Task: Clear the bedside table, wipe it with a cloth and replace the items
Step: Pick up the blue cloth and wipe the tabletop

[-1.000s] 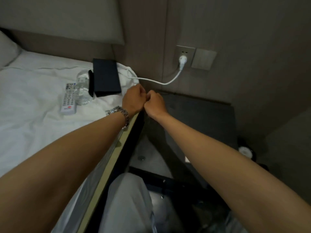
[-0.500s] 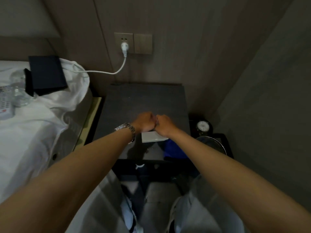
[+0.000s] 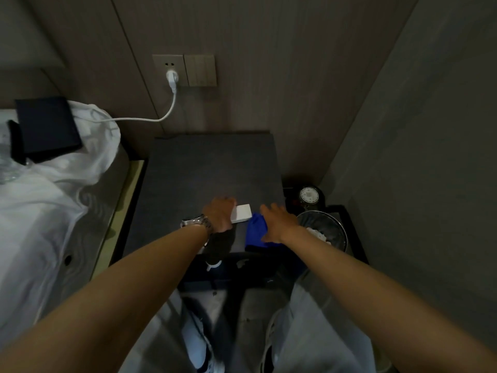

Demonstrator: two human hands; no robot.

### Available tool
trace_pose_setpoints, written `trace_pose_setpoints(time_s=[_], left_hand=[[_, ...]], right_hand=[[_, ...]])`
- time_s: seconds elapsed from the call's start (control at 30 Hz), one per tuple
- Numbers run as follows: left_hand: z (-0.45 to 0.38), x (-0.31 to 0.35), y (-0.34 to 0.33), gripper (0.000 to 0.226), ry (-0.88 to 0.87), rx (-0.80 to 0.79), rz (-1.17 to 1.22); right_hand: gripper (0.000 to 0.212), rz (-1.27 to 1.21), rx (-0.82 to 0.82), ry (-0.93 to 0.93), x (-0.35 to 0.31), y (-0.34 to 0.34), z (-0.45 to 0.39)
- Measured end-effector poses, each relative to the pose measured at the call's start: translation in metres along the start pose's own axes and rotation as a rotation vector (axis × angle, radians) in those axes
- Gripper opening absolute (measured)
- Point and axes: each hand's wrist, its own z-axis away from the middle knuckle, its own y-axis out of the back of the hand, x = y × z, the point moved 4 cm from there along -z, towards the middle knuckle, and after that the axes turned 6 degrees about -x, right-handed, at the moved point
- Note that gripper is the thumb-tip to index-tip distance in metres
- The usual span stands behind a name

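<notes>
One camera only, worn on my head, looking forward and steeply down. It faces the wall [image 3: 269,63] with the socket [image 3: 168,68]. The table [image 3: 209,168] sits mid-frame, near, my forearms reaching in from the bottom corners and my knees directly beneath. The wide lens takes in the bed [image 3: 40,211] at the left edge and a bin [image 3: 322,227] at the right.

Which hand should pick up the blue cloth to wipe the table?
Probably the right hand. It already lies on the blue cloth at the bedside table's front edge, fingers straight. The left hand is busy holding the small white box.
</notes>
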Motion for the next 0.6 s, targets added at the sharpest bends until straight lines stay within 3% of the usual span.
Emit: trace_pose_setpoints(time_s=[0.1, 0.23, 0.33, 0.5, 0.6], left_hand=[[0.002, -0.004, 0.000, 0.048, -0.020, 0.036, 0.000], [0.009, -0.006, 0.011, 0.041, -0.018, 0.085, 0.063], [0.016, -0.014, 0.028, 0.044, -0.012, 0.125, 0.136], [0.031, -0.047, 0.046, 0.052, 0.078, 0.189, 0.230], [0.044, -0.072, 0.055, 0.051, 0.146, 0.212, 0.267]], right_hand=[[0.047, -0.010, 0.143, 0.048, 0.001, -0.001, -0.002], [0.070, 0.055, 0.207, 0.016, 0.000, -0.002, -0.004], [0.075, 0.021, 0.148, 0.000, -0.002, -0.004, -0.011], [0.060, -0.015, 0.132, -0.026, -0.007, 0.004, -0.019], [0.030, -0.088, 0.064, -0.034, -0.009, 0.005, -0.023]])
